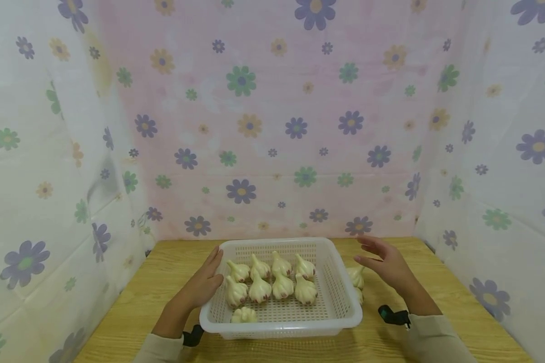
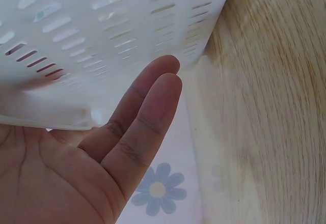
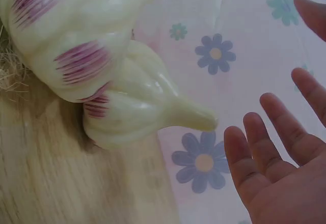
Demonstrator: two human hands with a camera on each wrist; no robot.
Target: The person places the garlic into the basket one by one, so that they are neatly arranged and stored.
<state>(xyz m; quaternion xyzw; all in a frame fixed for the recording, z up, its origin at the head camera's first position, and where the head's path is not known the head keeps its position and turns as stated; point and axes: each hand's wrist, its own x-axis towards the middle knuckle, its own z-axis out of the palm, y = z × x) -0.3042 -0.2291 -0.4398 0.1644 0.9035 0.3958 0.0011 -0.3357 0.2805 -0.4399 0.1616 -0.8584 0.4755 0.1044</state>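
A white plastic basket (image 1: 281, 331) with slotted walls holds several garlic bulbs (image 1: 260, 289) in two rows. One more pale bulb (image 1: 244, 315) sits at its near left corner. My left hand (image 1: 202, 285) is at the basket's left rim, its thumb over the rim and its straight fingers (image 2: 158, 104) along the outer wall. Beyond the basket's right side, two garlic bulbs (image 3: 137, 96) with purple streaks lie on the table, partly hidden by the basket in the head view. My right hand (image 1: 388, 264) hovers beside them, fingers spread and holding nothing.
The basket stands on a wood-grain table (image 1: 163, 269). Flower-print cloth (image 1: 272, 196) encloses the table at the back and both sides. Dark devices (image 1: 392, 315) are strapped at both wrists. Some pale fibres (image 3: 11, 63) show beside the bulbs in the right wrist view.
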